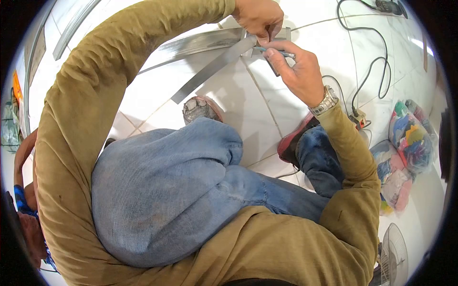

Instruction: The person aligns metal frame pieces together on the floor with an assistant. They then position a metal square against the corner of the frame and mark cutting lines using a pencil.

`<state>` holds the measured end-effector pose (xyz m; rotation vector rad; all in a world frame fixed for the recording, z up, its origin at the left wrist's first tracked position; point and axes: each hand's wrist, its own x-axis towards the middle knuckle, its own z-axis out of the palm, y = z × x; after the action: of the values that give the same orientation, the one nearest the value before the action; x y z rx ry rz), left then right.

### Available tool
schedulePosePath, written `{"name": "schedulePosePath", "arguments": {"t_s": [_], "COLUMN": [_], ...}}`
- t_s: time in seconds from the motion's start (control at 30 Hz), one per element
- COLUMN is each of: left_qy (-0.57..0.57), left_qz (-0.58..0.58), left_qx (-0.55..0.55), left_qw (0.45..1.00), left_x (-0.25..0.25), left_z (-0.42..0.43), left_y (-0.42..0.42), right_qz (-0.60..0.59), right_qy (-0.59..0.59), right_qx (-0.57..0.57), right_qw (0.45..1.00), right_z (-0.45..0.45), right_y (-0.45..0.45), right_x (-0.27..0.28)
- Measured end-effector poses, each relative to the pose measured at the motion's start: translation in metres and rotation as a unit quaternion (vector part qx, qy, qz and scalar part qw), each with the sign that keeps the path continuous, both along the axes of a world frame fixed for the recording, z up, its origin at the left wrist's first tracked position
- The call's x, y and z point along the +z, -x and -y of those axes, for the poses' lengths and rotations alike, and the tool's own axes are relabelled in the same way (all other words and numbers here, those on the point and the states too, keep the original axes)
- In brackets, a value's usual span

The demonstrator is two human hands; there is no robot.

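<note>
My left hand reaches in from the top, fingers pinched together right by the end of a flat grey metal strip; what they grip is hidden. In my right hand, with a metal watch on the wrist, is a slim pen-like tool with a teal part. A small dark flat edge shows under that hand. The strip slants across a longer grey metal profile, and both hands are close together where the two pieces meet.
White tiles cover the floor. A black cable runs along the right to a power strip. Plastic bags of colourful cloth and a fan stand at right. Another metal profile lies upper left; another person's arm shows at left.
</note>
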<state>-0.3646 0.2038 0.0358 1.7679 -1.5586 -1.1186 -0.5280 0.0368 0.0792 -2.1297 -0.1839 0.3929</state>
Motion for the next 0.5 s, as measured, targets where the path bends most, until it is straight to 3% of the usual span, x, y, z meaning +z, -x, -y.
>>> {"name": "schedulePosePath", "arguments": {"t_s": [0.5], "left_qy": [0.030], "left_qz": [0.031], "left_qx": [-0.022], "left_qw": [0.999], "left_x": [-0.0053], "left_z": [0.0003], "left_y": [-0.0020], "right_qz": [0.029], "right_qy": [0.014], "right_qx": [0.007], "right_qw": [0.999], "right_z": [0.0019], "right_y": [-0.0022], "right_x": [-0.0086]}}
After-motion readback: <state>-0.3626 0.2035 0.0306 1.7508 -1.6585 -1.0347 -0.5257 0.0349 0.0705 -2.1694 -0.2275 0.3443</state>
